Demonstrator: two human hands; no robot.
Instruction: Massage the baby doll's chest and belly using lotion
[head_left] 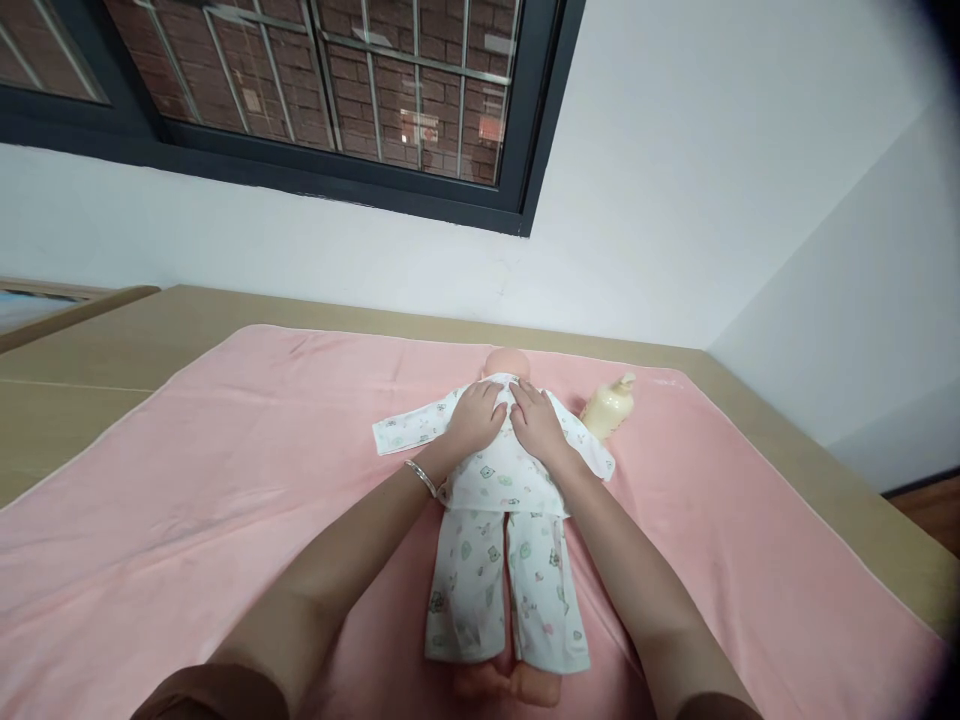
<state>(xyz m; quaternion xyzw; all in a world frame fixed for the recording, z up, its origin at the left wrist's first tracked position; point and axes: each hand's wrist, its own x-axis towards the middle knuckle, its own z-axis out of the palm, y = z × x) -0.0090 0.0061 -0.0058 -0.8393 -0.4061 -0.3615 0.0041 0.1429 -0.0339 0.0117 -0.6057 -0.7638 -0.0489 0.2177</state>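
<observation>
A baby doll lies stretched out on a pink blanket, head away from me, feet near the bottom of the view. It wears a white printed top and matching trousers. My left hand rests flat on the doll's upper body, fingers together and stretched toward the neck; a bangle sits on that wrist. My right hand lies flat beside it on the same part of the top, fingers extended. Neither hand grips anything.
A cream pump bottle lies on the blanket just right of the doll's shoulder. The blanket covers a wooden surface against a white wall. A dark-framed window is above. Floor shows at far right.
</observation>
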